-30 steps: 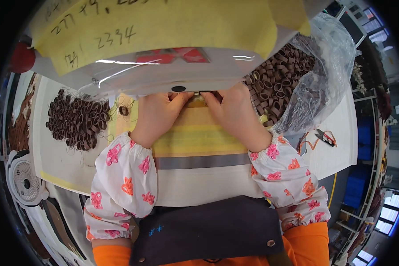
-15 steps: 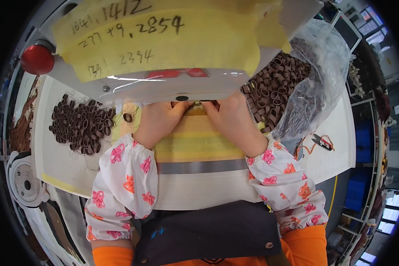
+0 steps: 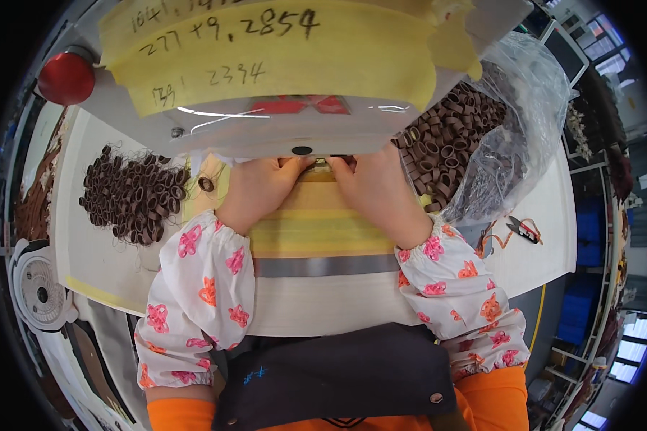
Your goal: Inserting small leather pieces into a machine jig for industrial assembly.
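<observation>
My left hand (image 3: 257, 188) and my right hand (image 3: 372, 188) meet under the front edge of a white sewing machine head (image 3: 223, 133). Thumbs and fingers are pinched together on both sides of the metal presser area (image 3: 320, 164). Whatever lies between the fingertips is too small and too hidden by the machine to name. Beneath the hands runs a bed covered with yellow tape strips (image 3: 316, 224). A single brown loop (image 3: 206, 184) with a loose thread lies left of my left hand. Farther left is a heap of brown loops (image 3: 133, 197) trailing threads.
At the right, more brown loops (image 3: 446, 147) spill from a clear plastic bag (image 3: 535, 108). Black thread snips (image 3: 522, 230) with an orange cord lie on the white table (image 3: 338, 305). A red knob (image 3: 66, 77) sticks out at the upper left. A white fan (image 3: 42, 291) stands left of the table.
The view has shifted slightly, so the machine head appears a little higher and to the right. Both hands stay pinched at the same spot, with only slight finger movement.
</observation>
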Demonstrator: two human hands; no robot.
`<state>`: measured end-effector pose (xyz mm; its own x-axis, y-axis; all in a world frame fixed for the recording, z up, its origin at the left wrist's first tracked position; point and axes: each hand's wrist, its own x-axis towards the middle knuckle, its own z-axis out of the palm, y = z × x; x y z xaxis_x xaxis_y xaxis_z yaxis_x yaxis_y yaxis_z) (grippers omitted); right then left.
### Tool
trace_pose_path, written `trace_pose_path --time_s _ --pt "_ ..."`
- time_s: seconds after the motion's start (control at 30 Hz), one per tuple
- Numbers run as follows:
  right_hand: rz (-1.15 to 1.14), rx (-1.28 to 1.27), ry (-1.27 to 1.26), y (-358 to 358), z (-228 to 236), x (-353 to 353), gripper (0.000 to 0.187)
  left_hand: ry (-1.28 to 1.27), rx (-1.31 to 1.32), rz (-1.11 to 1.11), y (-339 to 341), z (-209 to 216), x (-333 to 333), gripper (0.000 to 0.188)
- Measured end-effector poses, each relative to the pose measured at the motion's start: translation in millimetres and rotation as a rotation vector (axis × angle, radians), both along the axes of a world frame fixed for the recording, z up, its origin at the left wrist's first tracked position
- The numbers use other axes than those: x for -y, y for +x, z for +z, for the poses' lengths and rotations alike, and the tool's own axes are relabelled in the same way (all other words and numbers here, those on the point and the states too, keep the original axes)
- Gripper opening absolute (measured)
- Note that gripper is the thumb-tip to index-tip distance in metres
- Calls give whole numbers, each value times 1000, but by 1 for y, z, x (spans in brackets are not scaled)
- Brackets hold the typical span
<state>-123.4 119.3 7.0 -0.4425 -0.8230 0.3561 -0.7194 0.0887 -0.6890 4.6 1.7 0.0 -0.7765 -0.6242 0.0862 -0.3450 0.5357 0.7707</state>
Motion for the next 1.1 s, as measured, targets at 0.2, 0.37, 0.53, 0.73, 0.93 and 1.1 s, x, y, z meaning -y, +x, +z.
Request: trace_pose_path --time_s 0.2,0.37,0.53,0.73,0.93,1.1 --pt "0 -25 -2 -3 -3 -2 9 51 40 37 1 4 -2 36" --pt "-4 12 48 -5 1 -4 9 13 -54 13 -4 0 -2 37" --pt "-18 -44 6 -3 -6 -5 11 -12 -119 -1 -5 1 -5 34" --pt "26 -92 -111 2 -7 -11 10 -172 -132 -47 4 3 -11 28" --pt "-127 -224 -148 -22 24 -29 7 -576 -112 44 72 7 5 26" --pt "-176 -415 -29 -73 31 -25 7 -289 -17 180 97 10 25 15"
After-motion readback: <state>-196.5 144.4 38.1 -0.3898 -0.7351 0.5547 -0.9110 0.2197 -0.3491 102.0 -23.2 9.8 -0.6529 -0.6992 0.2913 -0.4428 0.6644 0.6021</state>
